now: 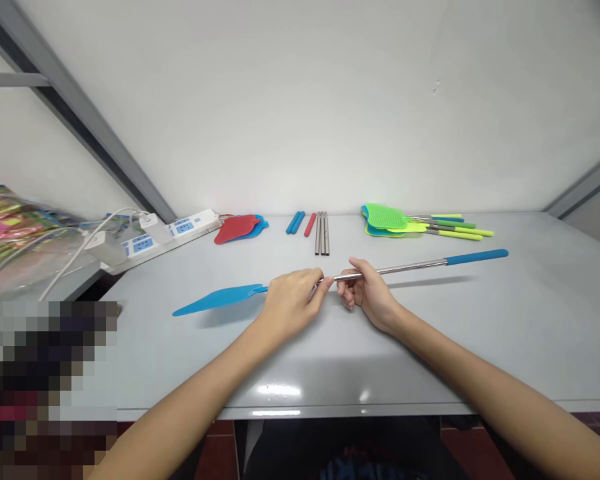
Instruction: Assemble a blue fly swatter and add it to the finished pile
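A person's two bare hands hold a blue fly swatter [405, 268] level across the middle of a pale grey table [420, 363], raised just above the surface, its shadow falling below. The left hand [293, 297] wraps the swatter near its flat blue head [220, 300], thumb and fingers pinching the metal rod. The right hand [370, 297] is farther along the rod, fingers curled below it and thumb reaching above; whether they press on it, I cannot tell. The blue handle points right. Along the back, from left to right, lie a white power strip [207, 220] with chargers plugged in, red and blue swatter heads [235, 229], two blue grips [295, 223], a red grip [310, 225], metal rods [322, 233] side by side, and a stack of swatters [387, 217] with green, yellow and blue parts, handles pointing right. Colourful plastic packaging [25, 233] sits far left.
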`<state>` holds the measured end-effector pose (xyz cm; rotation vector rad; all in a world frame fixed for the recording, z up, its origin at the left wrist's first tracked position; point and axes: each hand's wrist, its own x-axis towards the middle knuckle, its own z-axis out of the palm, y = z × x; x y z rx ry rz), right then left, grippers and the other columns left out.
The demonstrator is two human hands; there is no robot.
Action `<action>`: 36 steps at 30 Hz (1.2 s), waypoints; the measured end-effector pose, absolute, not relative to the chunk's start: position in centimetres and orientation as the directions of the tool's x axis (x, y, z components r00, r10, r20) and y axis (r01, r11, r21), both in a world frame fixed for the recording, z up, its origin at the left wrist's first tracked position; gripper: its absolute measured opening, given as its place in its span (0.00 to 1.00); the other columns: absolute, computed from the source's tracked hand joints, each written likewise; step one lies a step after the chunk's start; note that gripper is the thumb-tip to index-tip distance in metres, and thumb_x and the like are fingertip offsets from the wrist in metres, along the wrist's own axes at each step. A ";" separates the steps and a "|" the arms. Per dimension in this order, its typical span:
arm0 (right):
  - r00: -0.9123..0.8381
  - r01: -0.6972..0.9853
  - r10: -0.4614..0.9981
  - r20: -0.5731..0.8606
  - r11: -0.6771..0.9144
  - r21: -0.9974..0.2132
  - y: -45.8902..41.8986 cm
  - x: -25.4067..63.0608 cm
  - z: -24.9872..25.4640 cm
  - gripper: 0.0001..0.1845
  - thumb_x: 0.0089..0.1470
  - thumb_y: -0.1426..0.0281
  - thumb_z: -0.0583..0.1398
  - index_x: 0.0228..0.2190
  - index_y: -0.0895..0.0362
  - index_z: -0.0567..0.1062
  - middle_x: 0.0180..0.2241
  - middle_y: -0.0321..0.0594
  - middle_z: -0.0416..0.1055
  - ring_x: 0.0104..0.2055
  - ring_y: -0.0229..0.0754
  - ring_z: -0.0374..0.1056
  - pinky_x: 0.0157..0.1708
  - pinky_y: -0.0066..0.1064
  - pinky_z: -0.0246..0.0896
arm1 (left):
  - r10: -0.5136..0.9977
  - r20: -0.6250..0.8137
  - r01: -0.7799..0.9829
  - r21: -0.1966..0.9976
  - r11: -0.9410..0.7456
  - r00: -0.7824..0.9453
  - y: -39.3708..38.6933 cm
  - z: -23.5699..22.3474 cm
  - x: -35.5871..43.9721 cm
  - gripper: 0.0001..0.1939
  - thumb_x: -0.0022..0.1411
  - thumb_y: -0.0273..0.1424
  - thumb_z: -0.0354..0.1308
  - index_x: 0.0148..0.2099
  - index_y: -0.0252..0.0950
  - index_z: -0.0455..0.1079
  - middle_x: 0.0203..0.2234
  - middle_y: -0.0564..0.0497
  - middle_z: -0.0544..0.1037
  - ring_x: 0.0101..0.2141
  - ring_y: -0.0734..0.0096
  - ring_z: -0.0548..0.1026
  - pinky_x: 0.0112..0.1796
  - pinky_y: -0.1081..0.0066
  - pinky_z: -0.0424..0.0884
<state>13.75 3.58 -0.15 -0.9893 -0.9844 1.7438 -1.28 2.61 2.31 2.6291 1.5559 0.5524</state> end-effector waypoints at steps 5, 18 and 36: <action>-0.314 -0.310 0.933 -0.172 -0.273 -0.911 3.6 13.7 -0.2 0.26 0.49 0.59 0.44 0.12 0.61 0.68 0.08 0.35 0.56 0.12 0.32 0.51 0.14 0.25 0.46 | 0.849 0.287 0.838 0.203 -0.507 0.445 2.8 2.4 -1.4 0.18 0.60 0.39 0.36 0.27 0.36 0.60 0.21 0.54 0.69 0.22 0.75 0.65 0.22 0.75 0.52; -0.342 -0.344 0.923 -0.176 -0.297 -0.891 3.5 13.6 -0.1 0.26 0.50 0.62 0.44 0.12 0.62 0.67 0.09 0.36 0.57 0.12 0.32 0.52 0.15 0.25 0.46 | 0.855 0.288 0.857 0.164 -0.489 0.432 2.7 1.8 -1.4 0.18 0.60 0.39 0.36 0.28 0.36 0.61 0.22 0.54 0.69 0.23 0.75 0.65 0.22 0.75 0.50; -0.435 -0.344 0.863 -0.256 -0.422 -0.839 4.7 15.1 0.3 0.24 0.50 0.62 0.44 0.15 0.62 0.68 0.11 0.36 0.57 0.13 0.33 0.53 0.17 0.27 0.48 | 0.730 0.439 0.814 -0.008 -0.581 0.524 5.1 0.6 -0.6 0.14 0.60 0.34 0.41 0.27 0.36 0.62 0.19 0.54 0.68 0.22 0.75 0.63 0.23 0.74 0.51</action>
